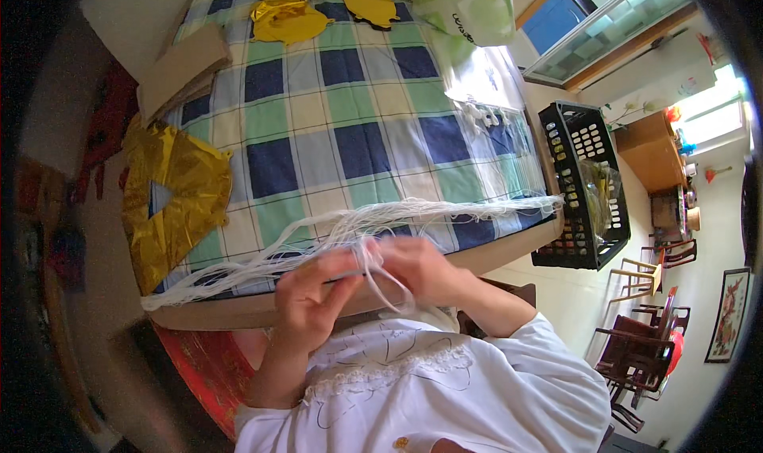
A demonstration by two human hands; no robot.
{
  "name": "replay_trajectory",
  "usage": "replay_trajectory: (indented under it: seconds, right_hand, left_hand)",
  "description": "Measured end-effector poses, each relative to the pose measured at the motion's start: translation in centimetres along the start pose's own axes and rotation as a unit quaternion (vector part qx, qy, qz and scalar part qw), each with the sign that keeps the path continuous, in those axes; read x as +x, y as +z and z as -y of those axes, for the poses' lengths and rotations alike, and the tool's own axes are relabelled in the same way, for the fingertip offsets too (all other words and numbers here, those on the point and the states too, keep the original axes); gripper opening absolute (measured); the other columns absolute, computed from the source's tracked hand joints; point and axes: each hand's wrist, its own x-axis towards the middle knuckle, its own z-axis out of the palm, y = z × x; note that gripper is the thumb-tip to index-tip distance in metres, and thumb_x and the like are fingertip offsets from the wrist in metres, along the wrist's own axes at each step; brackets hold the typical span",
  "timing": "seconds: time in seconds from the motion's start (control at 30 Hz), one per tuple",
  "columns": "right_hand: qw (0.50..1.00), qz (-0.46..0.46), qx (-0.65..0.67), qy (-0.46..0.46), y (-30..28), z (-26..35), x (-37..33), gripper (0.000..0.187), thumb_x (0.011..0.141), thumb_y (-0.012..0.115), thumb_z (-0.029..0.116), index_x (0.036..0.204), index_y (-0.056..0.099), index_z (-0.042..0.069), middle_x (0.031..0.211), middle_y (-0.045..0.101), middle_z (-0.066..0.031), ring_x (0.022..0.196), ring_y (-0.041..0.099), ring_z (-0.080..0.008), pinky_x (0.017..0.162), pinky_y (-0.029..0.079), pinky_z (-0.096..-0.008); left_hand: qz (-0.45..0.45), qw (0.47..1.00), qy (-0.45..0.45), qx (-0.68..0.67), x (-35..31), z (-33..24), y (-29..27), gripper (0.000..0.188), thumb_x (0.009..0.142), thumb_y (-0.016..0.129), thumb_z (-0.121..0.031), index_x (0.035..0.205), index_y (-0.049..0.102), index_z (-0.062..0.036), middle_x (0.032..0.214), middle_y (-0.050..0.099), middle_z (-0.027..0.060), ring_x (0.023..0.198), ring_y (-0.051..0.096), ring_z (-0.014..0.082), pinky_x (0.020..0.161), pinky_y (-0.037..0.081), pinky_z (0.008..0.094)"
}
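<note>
Close in front of my white shirt, both hands meet over the near edge of the bed. My left hand (pixel 311 296) pinches a white cord (pixel 396 284) between thumb and fingers. My right hand (pixel 421 269), its fingertips smeared by motion, closes on the same cord, and a loose loop of it hangs between the hands. Just beyond them a long bundle of white strings (pixel 445 207) lies along the bed's near side, reaching from the left corner to the right one. The exact crossing of cord and fingertips is blurred.
A plaid sheet (pixel 362 149) covers the bed. Gold foil (pixel 175 207) lies at its left edge, below folded cardboard (pixel 184 73); more gold foil pieces (pixel 290 22) lie at the far end. Beyond right is a green-white plastic bag (pixel 469 12). A black crate (pixel 584 183) stands at right.
</note>
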Motion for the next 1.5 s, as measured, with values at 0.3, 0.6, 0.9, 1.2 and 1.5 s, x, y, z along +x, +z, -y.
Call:
replay_trajectory:
  seconds: [0.3, 0.6, 0.9, 1.2, 1.5]
  right_hand:
    - [0.999, 0.025, 0.014, -0.015, 0.3, -0.1, -0.3, 0.018, 0.078, 0.064, 0.006, 0.094, 0.056, 0.004, 0.077, 0.057, -0.0129, 0.071, 0.059, -0.032, 0.061, 0.047, -0.0381]
    - [0.989, -0.084, 0.087, 0.09, -0.9, 0.6, 0.4, 0.023, 0.077, 0.07, 0.001, 0.099, 0.063, 0.002, 0.089, 0.064, -0.0105, 0.078, 0.065, -0.0219, 0.067, 0.051, -0.0296]
    - [0.997, -0.075, 0.004, 0.003, 0.0, -1.2, 0.1, 0.017, 0.072, 0.074, 0.002, 0.087, 0.066, 0.003, 0.085, 0.062, -0.0091, 0.076, 0.063, -0.023, 0.063, 0.051, -0.0307]
    - [0.996, -0.065, -0.024, -0.051, -0.7, -0.8, 1.1, 0.021, 0.072, 0.074, 0.004, 0.09, 0.065, 0.009, 0.09, 0.06, -0.006, 0.086, 0.057, -0.0249, 0.074, 0.047, -0.0349]
    - [0.992, 0.018, -0.064, -0.104, -1.0, -1.6, 0.6, 0.016, 0.073, 0.071, 0.008, 0.087, 0.064, 0.01, 0.09, 0.06, -0.0036, 0.083, 0.057, -0.0225, 0.071, 0.045, -0.0358]
  left_hand:
    - [-0.096, 0.973, 0.086, 0.193, 0.9, 0.3, 0.5, 0.021, 0.075, 0.068, 0.002, 0.094, 0.063, -0.0029, 0.095, 0.065, 0.0106, 0.089, 0.063, 0.0257, 0.078, 0.048, 0.0313]
    - [-0.122, 0.977, -0.039, 0.172, 0.5, 1.8, 0.1, 0.007, 0.084, 0.064, -0.002, 0.091, 0.063, -0.0004, 0.087, 0.064, 0.0042, 0.084, 0.058, 0.0107, 0.077, 0.046, 0.0252]
    - [-0.118, 0.966, 0.016, 0.23, 1.0, 1.4, 1.0, 0.006, 0.086, 0.059, -0.001, 0.09, 0.061, 0.0021, 0.092, 0.062, 0.0069, 0.087, 0.057, 0.0143, 0.079, 0.044, 0.025]
    - [-0.042, 0.97, -0.02, 0.238, 1.3, 0.6, 0.1, 0.007, 0.089, 0.055, -0.003, 0.09, 0.058, 0.0028, 0.091, 0.058, 0.0076, 0.084, 0.056, 0.0152, 0.077, 0.044, 0.0254]
    - [-0.158, 0.974, 0.03, 0.159, 2.4, 3.2, -0.6, 0.02, 0.096, 0.049, -0.014, 0.103, 0.06, 0.0005, 0.098, 0.061, 0.0074, 0.087, 0.061, 0.0144, 0.073, 0.049, 0.0261]
